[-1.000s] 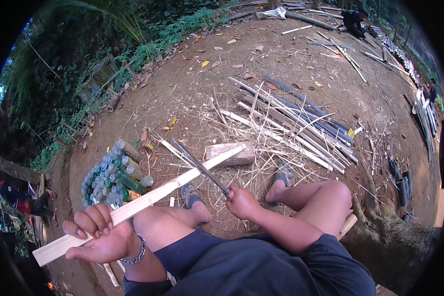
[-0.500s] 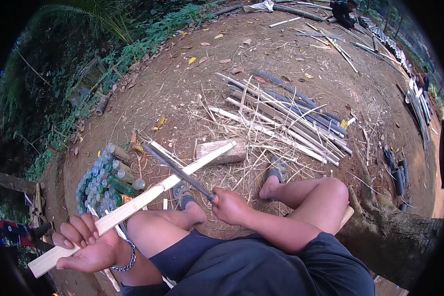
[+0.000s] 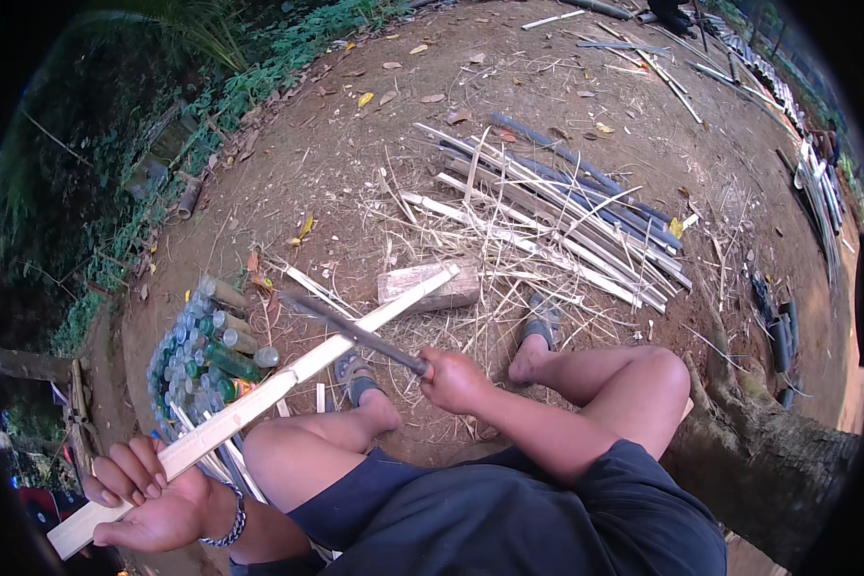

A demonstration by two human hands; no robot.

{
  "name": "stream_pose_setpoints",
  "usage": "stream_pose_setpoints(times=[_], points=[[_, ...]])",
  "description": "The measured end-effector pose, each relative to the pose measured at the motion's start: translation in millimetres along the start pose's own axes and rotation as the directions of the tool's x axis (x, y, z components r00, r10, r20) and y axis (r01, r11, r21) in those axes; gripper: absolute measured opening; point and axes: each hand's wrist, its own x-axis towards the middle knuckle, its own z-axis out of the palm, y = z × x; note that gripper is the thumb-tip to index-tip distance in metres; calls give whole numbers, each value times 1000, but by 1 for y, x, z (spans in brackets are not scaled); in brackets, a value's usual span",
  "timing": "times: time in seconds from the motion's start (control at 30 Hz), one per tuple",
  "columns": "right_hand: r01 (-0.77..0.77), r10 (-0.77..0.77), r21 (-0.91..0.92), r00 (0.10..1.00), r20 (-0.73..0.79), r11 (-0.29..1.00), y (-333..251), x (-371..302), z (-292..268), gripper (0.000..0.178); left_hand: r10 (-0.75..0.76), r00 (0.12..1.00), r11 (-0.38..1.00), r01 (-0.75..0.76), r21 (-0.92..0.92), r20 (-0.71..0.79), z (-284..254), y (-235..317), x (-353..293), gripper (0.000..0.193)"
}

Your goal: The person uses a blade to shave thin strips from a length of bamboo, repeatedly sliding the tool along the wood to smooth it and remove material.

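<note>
Pale wood forms the strip [image 3: 259, 401], gripped near its lower end by the left hand [image 3: 149, 497], fingers curled over it; it slants up to the right, its tip over the log [image 3: 463, 292], nearer the log's right end. The right hand [image 3: 457, 381] is closed around the knife [image 3: 384, 348], whose blade crosses the strip. Bottles [image 3: 197, 355] lie toward the ground's [image 3: 288, 206] left edge; split sticks [image 3: 547, 213] are piled beyond the log.
</note>
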Motion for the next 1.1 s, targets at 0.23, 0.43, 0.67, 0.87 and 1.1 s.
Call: stream_pose_setpoints(times=[0.23, 0.43, 0.67, 0.87, 1.1], points=[[-165, 164, -26, 986, -25, 986, 21, 18, -14, 20, -39, 999, 998, 39, 40, -20, -13, -3, 12, 49], [-226, 224, -32, 974, -38, 974, 58, 36, -8, 26, -71, 997, 997, 71, -20, 3, -11, -7, 20, 45], [-257, 257, -4, 964, 68, 966, 34, 37, -19, 26, -92, 995, 994, 93, -49, 38, -25, -9, 29, 47], [-424, 423, -34, 905, -37, 905, 124, 68, -3, 25, -118, 990, 992, 121, -34, 74, -33, -15, 41, 60], [-253, 256, -63, 966, 44, 965, 84, 75, -26, 26, -133, 978, 991, 136, -5, 160, -34, -14, 46, 62]])
